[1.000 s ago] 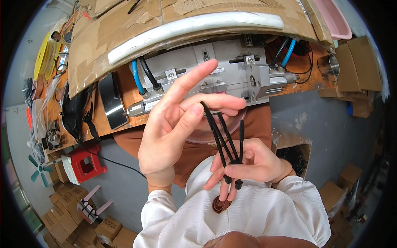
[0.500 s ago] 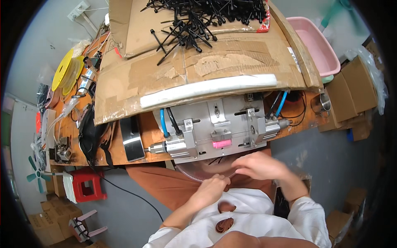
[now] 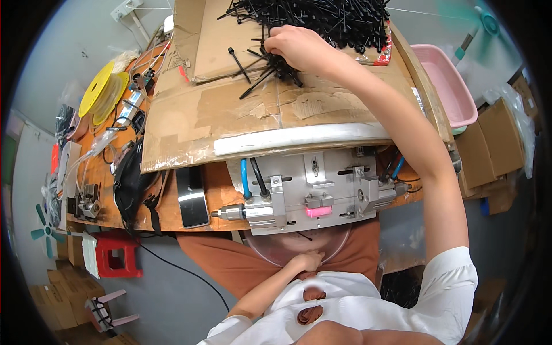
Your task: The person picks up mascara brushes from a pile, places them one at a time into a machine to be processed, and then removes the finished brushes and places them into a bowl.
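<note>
My right hand (image 3: 299,49) reaches far over the cardboard, fingers pinched at the near edge of a heap of thin black rods (image 3: 339,23) with thick heads. Its fingertips are among several of these rods, and exactly what they grip is partly hidden. My left hand (image 3: 311,261) is low in front of me, fingers curled, at the near rim of a round translucent basin (image 3: 270,253) on my lap. Whatever it may hold is hidden. One black rod (image 3: 304,236) lies in the basin. Above it sits a metal fixture (image 3: 293,201) with a pink block (image 3: 319,212).
A cardboard sheet (image 3: 184,132) with a white padded edge (image 3: 299,138) overhangs the fixture. Blue and black hoses enter the fixture. A phone (image 3: 193,201), a black bag (image 3: 127,190) and a yellow spool (image 3: 96,89) are on the left; a pink tub (image 3: 445,86) stands right.
My right hand has gone from above the basin up and forward to the black rods. My left hand has shifted slightly right and down, staying by the basin. The view has shifted slightly.
</note>
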### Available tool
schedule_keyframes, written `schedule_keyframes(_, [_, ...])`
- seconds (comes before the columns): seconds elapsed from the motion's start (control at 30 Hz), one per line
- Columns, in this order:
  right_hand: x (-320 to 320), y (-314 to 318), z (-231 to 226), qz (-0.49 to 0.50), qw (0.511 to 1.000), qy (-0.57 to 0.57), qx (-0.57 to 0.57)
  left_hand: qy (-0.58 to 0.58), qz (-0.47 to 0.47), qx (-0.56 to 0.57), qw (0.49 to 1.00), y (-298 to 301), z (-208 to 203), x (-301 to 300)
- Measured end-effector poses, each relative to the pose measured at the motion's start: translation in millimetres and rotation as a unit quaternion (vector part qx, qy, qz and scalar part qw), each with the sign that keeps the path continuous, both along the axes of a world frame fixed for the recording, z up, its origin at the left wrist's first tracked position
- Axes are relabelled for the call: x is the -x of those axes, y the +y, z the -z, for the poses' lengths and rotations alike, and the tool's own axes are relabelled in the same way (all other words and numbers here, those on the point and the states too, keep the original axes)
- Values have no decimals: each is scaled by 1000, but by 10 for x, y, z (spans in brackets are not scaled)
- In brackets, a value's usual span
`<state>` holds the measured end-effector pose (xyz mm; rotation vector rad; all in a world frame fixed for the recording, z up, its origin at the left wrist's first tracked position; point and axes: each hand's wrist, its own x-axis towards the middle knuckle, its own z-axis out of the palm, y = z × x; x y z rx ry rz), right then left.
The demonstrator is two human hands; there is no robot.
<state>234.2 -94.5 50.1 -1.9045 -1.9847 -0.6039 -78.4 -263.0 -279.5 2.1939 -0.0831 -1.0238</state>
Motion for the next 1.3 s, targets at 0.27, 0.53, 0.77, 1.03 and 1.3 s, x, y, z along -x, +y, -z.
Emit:
schedule_keyframes(0.27, [346, -602, 50, -20, 990, 137, -25, -82, -18, 6, 996, 126, -718, 144])
schedule_keyframes(0.53, [220, -1364, -82, 42, 970, 212, -108, -574, -314, -230, 721, 1865, -2977, -345])
schedule_keyframes(0.77, [94, -1363, 321, -17, 980, 191, -48, -434, -325, -283, 792, 2791, -3082, -403])
schedule_keyframes(1.03, [52, -831, 246, -48, 985, 159, -55, -456, -383, -174, 784, 2427, -3177, -283])
schedule_keyframes(1.3, [-68, -1204, -43, -18, 982, 186, -28, -473, -318, -201, 797, 2334, -3233, -117])
